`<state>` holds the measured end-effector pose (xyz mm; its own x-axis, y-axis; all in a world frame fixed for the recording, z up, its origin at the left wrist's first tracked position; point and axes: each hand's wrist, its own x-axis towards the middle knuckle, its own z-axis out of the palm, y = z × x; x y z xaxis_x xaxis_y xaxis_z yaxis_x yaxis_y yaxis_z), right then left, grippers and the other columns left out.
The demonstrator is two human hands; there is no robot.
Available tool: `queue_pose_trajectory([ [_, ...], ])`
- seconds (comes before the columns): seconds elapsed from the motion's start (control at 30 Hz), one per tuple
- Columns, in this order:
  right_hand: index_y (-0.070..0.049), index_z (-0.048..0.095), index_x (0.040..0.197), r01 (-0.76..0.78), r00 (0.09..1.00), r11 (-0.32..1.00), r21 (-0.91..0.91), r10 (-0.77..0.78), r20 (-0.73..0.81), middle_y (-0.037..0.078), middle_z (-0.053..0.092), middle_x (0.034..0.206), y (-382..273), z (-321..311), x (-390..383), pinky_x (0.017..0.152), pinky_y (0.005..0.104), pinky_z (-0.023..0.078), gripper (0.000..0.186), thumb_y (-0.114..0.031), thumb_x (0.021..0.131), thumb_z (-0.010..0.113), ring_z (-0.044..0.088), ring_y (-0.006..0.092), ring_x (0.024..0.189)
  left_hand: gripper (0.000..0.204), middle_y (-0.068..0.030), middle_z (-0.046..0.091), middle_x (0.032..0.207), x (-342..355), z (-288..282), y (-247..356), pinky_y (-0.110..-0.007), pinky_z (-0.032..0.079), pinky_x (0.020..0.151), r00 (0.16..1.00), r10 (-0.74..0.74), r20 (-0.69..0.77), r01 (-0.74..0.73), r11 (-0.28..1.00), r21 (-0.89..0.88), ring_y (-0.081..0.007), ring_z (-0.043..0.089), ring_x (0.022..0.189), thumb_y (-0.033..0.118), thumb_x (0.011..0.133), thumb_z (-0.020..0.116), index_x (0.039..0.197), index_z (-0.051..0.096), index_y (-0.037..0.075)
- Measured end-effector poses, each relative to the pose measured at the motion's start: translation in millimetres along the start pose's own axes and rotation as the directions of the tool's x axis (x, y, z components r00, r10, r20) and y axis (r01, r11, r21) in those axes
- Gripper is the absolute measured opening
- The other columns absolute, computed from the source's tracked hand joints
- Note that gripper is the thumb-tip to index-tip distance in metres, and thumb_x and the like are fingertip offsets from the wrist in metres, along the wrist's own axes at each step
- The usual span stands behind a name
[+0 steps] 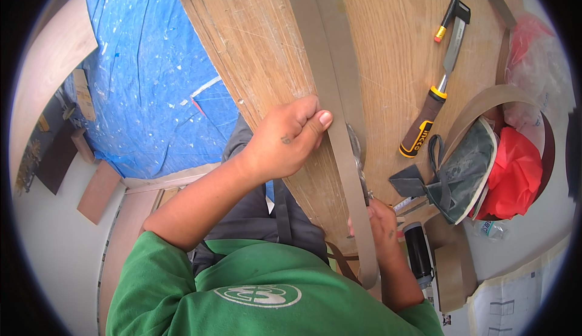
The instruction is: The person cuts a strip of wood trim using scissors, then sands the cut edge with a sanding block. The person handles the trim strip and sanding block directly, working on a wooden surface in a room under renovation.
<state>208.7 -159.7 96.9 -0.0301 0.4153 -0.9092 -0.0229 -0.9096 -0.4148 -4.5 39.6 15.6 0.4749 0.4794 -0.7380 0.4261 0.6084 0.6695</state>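
Over scratched wood (260, 45), the left fist (288, 135) touches a flat strip (333, 63).

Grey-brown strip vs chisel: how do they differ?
Length: the strip runs far longer than the chisel. Look: the strip is plain and flat; the chisel has a brown and yellow handle. The left hand is at the strip's edge; no hand touches the chisel. Both are narrow.

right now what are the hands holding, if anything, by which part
The left hand seems to pinch the brown strip by its left edge; what the right hand holds is hidden.
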Motion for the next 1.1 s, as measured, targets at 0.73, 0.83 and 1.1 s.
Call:
queue_pose_trajectory([
  [0.73,0.003,0.066,0.111,-0.009,1.0,1.0,-0.021,0.009,0.008,0.002,0.054,0.076,-9,-3,3,0.064,0.0299,0.042,0.033,-0.029,0.109,0.058,0.048,0.0095,0.071,0.036,-0.0057,0.06,0.068,0,0,-5,-0.036,0.049,0.062,0.996,0.089,-0.001,-0.089,0.996,0.001,-0.0168,0.057,0.062,0.025,0.113,0.057,0.085,0.055,0.002],
  [0.83,0.003,0.066,0.11,-0.026,1.0,0.999,-0.019,0.026,0.009,0.001,0.052,0.075,-9,-4,3,0.063,0.0294,0.041,0.035,-0.031,0.109,0.058,0.047,0.0088,0.07,0.035,-0.0063,0.059,0.068,0,0,-5,-0.036,0.049,0.062,0.997,0.075,0.003,-0.075,0.997,-0.012,-0.0171,0.056,0.062,0.025,0.112,0.057,0.085,0.055,0.002],
  [1.1,-0.001,0.064,0.107,0.03,0.997,0.99,-0.135,-0.02,0.08,0.007,0.069,0.089,-19,-4,8,0.069,0.0299,0.052,0.052,-0.05,0.112,0.047,0.064,0.0136,0.075,0.033,-0.0142,0.053,0.07,0,1,-10,-0.04,0.047,0.063,0.997,0.073,0.008,-0.072,0.997,-0.03,-0.0225,0.051,0.064,0.023,0.111,0.059,0.087,0.055,0.001],
])
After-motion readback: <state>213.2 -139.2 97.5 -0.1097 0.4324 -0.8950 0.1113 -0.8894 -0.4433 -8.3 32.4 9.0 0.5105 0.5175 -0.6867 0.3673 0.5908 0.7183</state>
